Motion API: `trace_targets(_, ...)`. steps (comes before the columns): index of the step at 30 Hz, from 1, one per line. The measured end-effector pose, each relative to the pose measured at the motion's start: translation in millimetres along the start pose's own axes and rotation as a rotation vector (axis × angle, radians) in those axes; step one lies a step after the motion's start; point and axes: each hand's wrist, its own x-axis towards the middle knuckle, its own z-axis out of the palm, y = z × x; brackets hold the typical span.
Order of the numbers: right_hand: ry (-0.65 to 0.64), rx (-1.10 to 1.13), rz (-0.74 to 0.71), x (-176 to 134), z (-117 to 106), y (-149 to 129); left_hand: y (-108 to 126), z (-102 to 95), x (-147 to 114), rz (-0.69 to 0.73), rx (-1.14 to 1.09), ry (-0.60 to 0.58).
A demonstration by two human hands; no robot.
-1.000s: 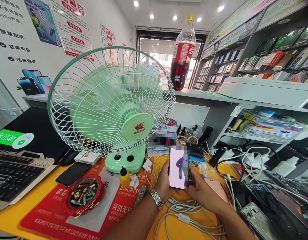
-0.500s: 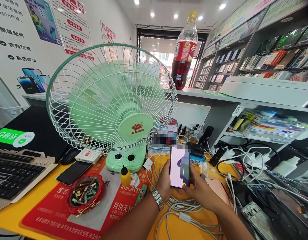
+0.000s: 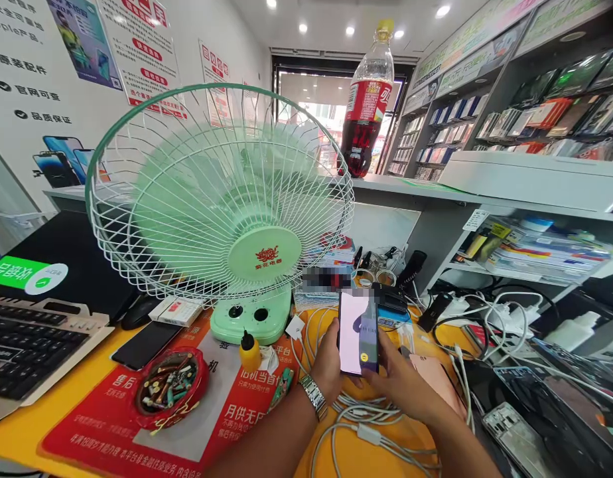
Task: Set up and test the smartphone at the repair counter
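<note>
A lit smartphone (image 3: 357, 335) is held upright between both hands over the yellow table, its screen pale with a dark shape and a small yellow spot low down. My left hand (image 3: 329, 358) grips its left edge, a metal-band watch (image 3: 314, 396) on that wrist. Along the right edge my right hand (image 3: 393, 372) is closed on the phone too, thumb near the lower corner. The fingers behind the phone are mostly hidden. Coiled white cables (image 3: 369, 431) lie beneath the hands, and a pinkish flat device (image 3: 438, 382) is partly covered by the right forearm.
A green fan (image 3: 264, 254) stands left of the phone. Around its base are a red ashtray (image 3: 171, 387) with butts, a yellow dropper bottle (image 3: 249, 352) and a black phone (image 3: 146, 344). Tangled chargers (image 3: 505, 312) crowd the right; a cola bottle (image 3: 369, 106) stands on the ledge.
The fan head has turned slightly to the left. On the phone screen, the picture and the yellow spot have shifted a little; both hands keep nearly the same place.
</note>
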Motion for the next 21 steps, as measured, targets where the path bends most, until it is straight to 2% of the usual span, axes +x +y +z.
trace_targets(2,0.010,0.020,0.008,0.0,0.8,0.2,-1.3,-0.4,0.4,0.013,0.009,0.010)
trace_targets(6,0.293,-0.139,0.038,15.0,-1.3,-5.3,-2.9,1.9,-2.5,0.000,0.027,0.015)
trace_targets(8,0.386,-0.197,0.036,21.1,-1.1,-7.6,-2.3,2.5,-3.6,-0.008,0.030,0.006)
trace_targets(10,0.356,-0.187,0.021,21.1,1.5,-8.1,-0.7,2.2,-3.7,-0.003,0.034,0.010)
trace_targets(14,0.131,-0.070,0.025,5.1,8.2,-4.8,1.9,1.7,-2.4,0.022,0.019,0.016)
trace_targets(17,0.009,0.050,0.034,-7.7,9.8,-1.0,0.9,2.7,-2.3,0.042,-0.005,0.027)
trace_targets(19,-0.002,0.125,0.014,-11.5,11.2,2.0,-0.6,3.6,-2.4,0.045,-0.011,0.033)
trace_targets(21,0.044,0.135,0.009,-11.0,15.4,5.2,-2.2,4.2,-2.0,0.076,-0.028,0.054)
